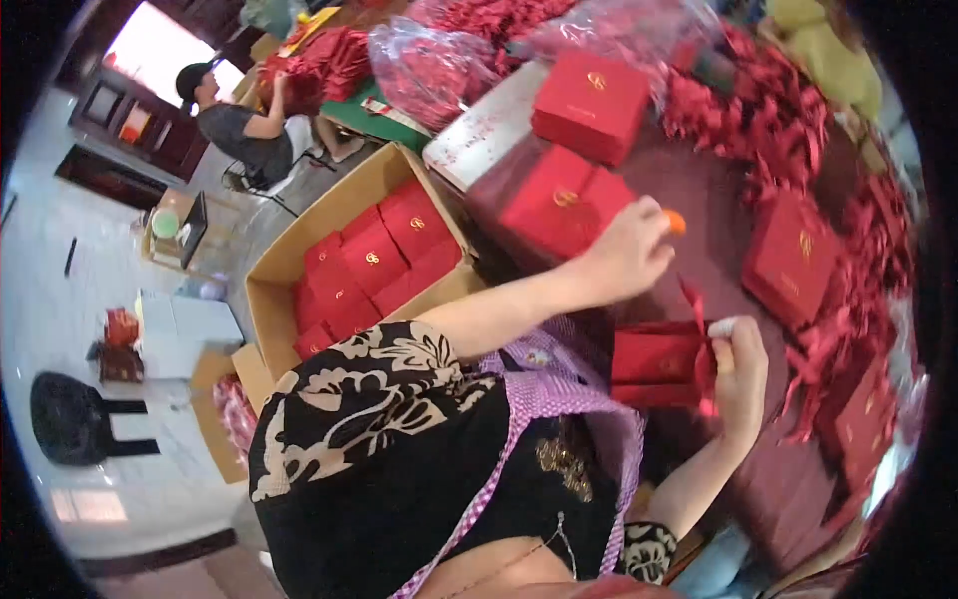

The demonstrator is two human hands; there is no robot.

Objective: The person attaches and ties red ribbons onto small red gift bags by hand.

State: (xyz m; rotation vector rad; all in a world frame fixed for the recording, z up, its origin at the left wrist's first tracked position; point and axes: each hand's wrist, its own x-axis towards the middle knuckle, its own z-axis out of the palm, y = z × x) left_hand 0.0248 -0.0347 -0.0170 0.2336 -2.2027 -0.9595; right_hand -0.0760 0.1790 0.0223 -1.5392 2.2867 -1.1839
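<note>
A dark red table (718, 250) fills the upper right, its far and right edges heaped with red ribbon bows (768, 110). To its left on the floor a carton (289, 265) stands open, packed with red boxes (374, 265) in rows. On the table lie more of them: one red box on a white slab (589, 105), a pair (559, 205) just in front of the left hand, and another (793, 260) to the right. A co-worker (244, 125) in a dark cap sits well apart at the upper left. The left hand (629, 250) is curled, fingers closed on a small orange thing (677, 222) at the fingertips. The right hand (740, 374) pinches a red ribbon (699, 344), thumb and fingers shut on it, just beside a flat red box (654, 364) at the near edge.
</note>
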